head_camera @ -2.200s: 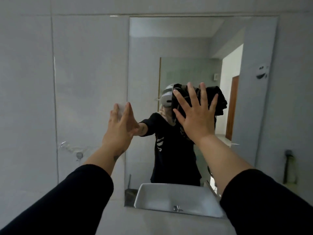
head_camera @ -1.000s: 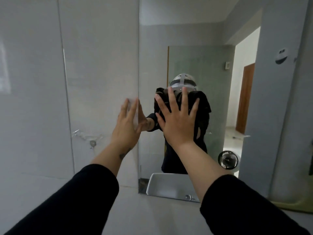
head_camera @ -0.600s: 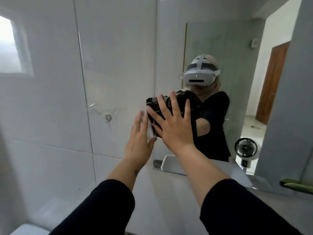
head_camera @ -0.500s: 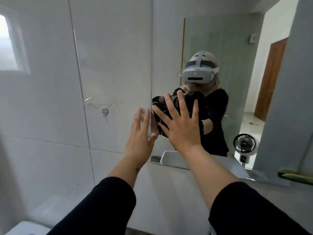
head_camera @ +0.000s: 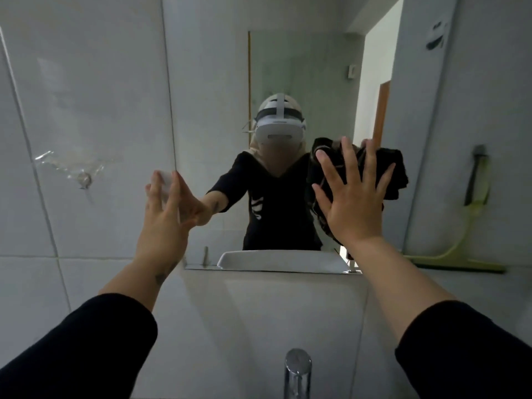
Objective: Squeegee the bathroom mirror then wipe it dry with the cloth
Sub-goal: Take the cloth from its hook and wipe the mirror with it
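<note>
Right of centre in the head view, the right hand (head_camera: 352, 197) presses flat against the mirror (head_camera: 218, 82), fingers spread wide, palm pinning a dark cloth (head_camera: 395, 171) to the glass. Cloth bunches out above and to the right of the hand; nothing is pinched, it is just pressed under the palm.

Left of centre, the left hand (head_camera: 164, 208) sits at the mirror's left edge, fingers straight and close together, braced against the edge where glass meets wall tile (head_camera: 86, 82). A small pale patch shows at the fingertips; can't tell what it is. Not gripping anything that I can see.

Right edge of frame: the green squeegee (head_camera: 460, 254) is parked against the wall, blade down on the ledge, well apart from both hands. So the squeegee pass looks done and the tool set aside.

Judgement: we're in the wipe-dry stage, cloth on the right-hand part of the glass at mid height. No streaks or wet patches readable at this resolution, so I can't tell how much of the mirror is left to wipe.

Bottom centre: tap (head_camera: 298, 370), not involved.
</note>
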### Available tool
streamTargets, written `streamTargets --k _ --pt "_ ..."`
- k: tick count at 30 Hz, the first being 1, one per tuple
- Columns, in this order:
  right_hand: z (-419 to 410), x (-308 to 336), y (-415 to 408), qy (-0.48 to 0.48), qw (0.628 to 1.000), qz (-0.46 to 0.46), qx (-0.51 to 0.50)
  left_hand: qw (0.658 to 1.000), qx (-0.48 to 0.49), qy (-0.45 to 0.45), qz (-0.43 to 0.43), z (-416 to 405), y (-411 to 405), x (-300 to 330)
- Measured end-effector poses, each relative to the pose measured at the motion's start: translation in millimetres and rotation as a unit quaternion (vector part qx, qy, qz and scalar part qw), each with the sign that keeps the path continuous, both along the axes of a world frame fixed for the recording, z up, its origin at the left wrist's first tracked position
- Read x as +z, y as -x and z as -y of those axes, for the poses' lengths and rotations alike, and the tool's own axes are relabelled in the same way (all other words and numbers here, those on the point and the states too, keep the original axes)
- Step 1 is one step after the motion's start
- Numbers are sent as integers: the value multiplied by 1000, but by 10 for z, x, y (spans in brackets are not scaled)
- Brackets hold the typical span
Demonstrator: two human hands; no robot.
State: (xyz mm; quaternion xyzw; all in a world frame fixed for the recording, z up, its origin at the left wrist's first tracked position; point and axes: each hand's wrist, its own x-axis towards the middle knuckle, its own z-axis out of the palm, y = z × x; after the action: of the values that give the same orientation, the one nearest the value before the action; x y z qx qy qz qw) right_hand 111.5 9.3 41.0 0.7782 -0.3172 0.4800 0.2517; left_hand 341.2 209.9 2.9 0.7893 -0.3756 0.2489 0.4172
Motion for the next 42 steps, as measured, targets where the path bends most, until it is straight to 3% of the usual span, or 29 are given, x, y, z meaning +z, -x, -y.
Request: streamTargets --k 7,12,19,24,33,42 --pt "232 -442 323 -59 992 106 -17 1000 -7 -17 -3 -42 69 20" --pt "327 -886 447 -70 989 131 -12 999 1 -17 30 -29 72 23" --pt "326 -1384 454 -2 998 59 5 999 16 -21 32 -26 7 -39" --pt "265 -1537 350 100 991 -82 34 999 19 -14 41 -27 28 -86" --pt "-210 -1388 -304 183 970 -129 90 999 -23 -7 32 -108 45 -74" --pt "-856 -1230 -1133 180 948 -168 200 999 -43 -19 -25 -660 -35 -503"
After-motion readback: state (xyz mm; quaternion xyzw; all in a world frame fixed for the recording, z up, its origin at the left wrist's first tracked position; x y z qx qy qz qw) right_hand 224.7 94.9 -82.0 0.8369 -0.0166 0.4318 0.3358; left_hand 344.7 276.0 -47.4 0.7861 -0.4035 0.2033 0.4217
